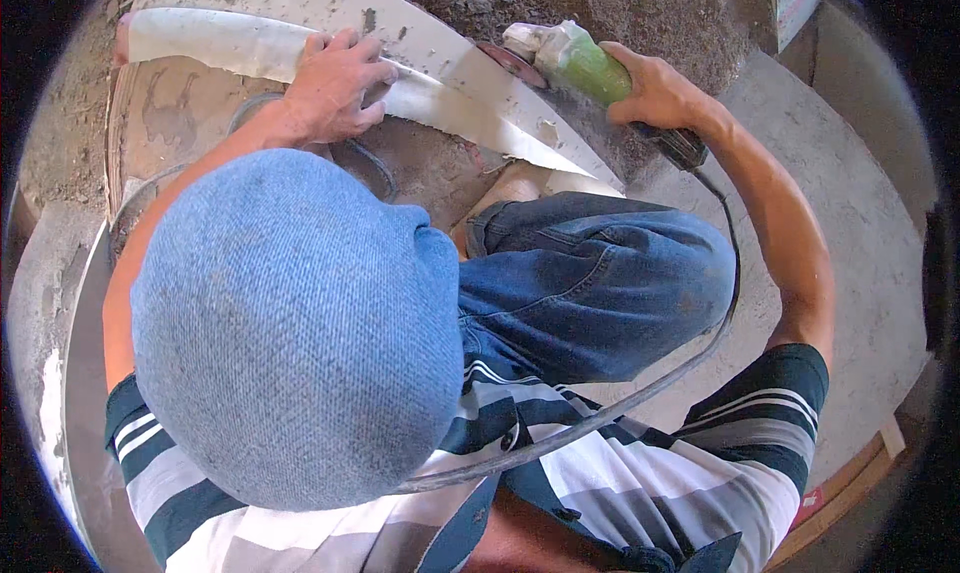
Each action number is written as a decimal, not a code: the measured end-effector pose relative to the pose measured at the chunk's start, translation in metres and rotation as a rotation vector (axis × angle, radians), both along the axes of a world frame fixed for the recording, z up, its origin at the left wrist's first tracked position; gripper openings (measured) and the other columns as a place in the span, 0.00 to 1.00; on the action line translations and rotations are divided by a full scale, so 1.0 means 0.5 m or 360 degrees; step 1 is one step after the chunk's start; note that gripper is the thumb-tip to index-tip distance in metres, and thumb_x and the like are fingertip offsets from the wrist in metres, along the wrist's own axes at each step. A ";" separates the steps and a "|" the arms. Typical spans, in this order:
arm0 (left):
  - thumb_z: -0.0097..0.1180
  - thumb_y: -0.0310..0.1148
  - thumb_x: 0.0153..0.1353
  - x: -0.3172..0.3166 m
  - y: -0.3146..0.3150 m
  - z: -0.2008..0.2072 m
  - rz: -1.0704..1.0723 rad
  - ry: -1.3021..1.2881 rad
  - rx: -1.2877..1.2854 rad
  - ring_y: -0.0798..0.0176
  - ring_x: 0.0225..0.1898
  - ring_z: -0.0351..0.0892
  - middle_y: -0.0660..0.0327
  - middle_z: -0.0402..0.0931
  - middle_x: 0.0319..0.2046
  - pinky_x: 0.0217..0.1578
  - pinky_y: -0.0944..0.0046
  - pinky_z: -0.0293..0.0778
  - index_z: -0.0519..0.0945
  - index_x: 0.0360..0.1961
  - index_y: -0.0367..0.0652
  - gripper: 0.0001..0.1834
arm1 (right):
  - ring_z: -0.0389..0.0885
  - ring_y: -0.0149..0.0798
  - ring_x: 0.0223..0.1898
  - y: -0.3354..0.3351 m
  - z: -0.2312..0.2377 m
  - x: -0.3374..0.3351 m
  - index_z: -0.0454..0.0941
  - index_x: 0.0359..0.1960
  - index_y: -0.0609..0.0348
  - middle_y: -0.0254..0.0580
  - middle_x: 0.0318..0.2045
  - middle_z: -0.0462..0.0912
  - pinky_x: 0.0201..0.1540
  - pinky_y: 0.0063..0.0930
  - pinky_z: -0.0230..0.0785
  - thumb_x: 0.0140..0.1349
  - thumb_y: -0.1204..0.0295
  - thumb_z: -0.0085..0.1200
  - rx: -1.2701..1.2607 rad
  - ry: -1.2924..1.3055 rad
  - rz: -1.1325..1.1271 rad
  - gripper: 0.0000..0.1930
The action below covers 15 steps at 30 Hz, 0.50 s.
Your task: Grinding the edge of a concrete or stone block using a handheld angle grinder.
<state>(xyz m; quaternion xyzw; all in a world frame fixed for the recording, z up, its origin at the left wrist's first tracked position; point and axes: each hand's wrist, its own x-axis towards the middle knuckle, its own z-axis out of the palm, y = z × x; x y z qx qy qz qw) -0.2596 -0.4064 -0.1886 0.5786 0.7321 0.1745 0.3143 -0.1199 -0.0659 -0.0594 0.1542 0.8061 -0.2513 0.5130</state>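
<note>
My right hand (660, 91) is wrapped around a green angle grinder (592, 71), its black cord end toward me. The grinder's reddish disc (512, 65) sits at the far edge of a long, dusty, pale slab (440, 45); whether it touches cannot be made out. Along the slab's near side runs a white strip (215, 41) with a ragged edge. My left hand (340, 88) bears on this strip with bent fingers, left of the grinder. The undersides of those fingers are hidden.
A grey cord (590, 418) loops from the grinder past my raised knee (640, 283) in jeans. Beneath the strip lies a brown, dusty board (180, 108), with a thin cable (372, 165) near it. Loose soil (660, 8) lies beyond the slab, and grey concrete (850, 203) to the right.
</note>
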 end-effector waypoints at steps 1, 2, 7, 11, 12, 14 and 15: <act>0.61 0.40 0.45 0.001 0.000 0.000 0.0012 -0.0006 0.0030 0.57 0.48 0.66 0.64 0.70 0.39 0.45 0.51 0.60 0.79 0.40 0.54 0.18 | 0.80 0.47 0.38 -0.001 -0.001 0.001 0.60 0.61 0.60 0.57 0.36 0.79 0.45 0.36 0.70 0.40 0.69 0.61 -0.0004 0.0066 0.0014 0.41; 0.61 0.40 0.45 0.001 0.000 -0.001 0.0005 -0.0002 0.0027 0.57 0.48 0.66 0.64 0.70 0.39 0.45 0.51 0.60 0.79 0.40 0.54 0.18 | 0.80 0.47 0.38 -0.002 -0.002 0.002 0.61 0.61 0.60 0.57 0.36 0.79 0.45 0.36 0.70 0.40 0.69 0.61 0.0006 0.0116 0.0035 0.40; 0.61 0.40 0.45 0.001 -0.003 -0.006 0.0005 0.0006 0.0026 0.57 0.48 0.66 0.64 0.70 0.39 0.47 0.51 0.61 0.79 0.41 0.54 0.18 | 0.79 0.46 0.39 -0.002 -0.012 0.002 0.61 0.60 0.59 0.55 0.37 0.79 0.45 0.35 0.70 0.40 0.69 0.61 -0.0015 0.0172 0.0051 0.40; 0.61 0.40 0.42 0.000 -0.006 -0.011 -0.0001 -0.0026 0.0098 0.55 0.46 0.66 0.63 0.69 0.38 0.44 0.50 0.60 0.79 0.41 0.55 0.20 | 0.79 0.46 0.40 -0.003 -0.012 -0.012 0.61 0.60 0.60 0.56 0.38 0.79 0.46 0.34 0.69 0.40 0.69 0.61 0.0008 0.0095 0.0089 0.40; 0.61 0.40 0.42 0.000 -0.006 -0.012 -0.0003 -0.0023 0.0087 0.56 0.46 0.66 0.64 0.69 0.38 0.44 0.50 0.60 0.79 0.40 0.55 0.20 | 0.79 0.46 0.40 -0.004 -0.012 -0.016 0.61 0.60 0.60 0.56 0.38 0.79 0.46 0.34 0.69 0.40 0.69 0.61 0.0004 0.0088 0.0076 0.40; 0.62 0.40 0.42 -0.001 -0.007 -0.012 0.0004 -0.0022 0.0117 0.56 0.46 0.66 0.64 0.69 0.38 0.44 0.50 0.61 0.79 0.41 0.55 0.20 | 0.79 0.46 0.41 -0.007 -0.009 -0.022 0.61 0.60 0.61 0.56 0.39 0.79 0.47 0.35 0.69 0.40 0.69 0.61 -0.0035 0.0015 -0.0013 0.40; 0.62 0.40 0.42 -0.001 -0.007 -0.012 0.0001 -0.0017 0.0129 0.56 0.46 0.66 0.64 0.69 0.38 0.44 0.51 0.61 0.79 0.41 0.55 0.20 | 0.79 0.46 0.41 -0.008 -0.009 -0.024 0.61 0.60 0.61 0.56 0.39 0.79 0.47 0.35 0.69 0.40 0.69 0.61 -0.0034 0.0016 -0.0011 0.40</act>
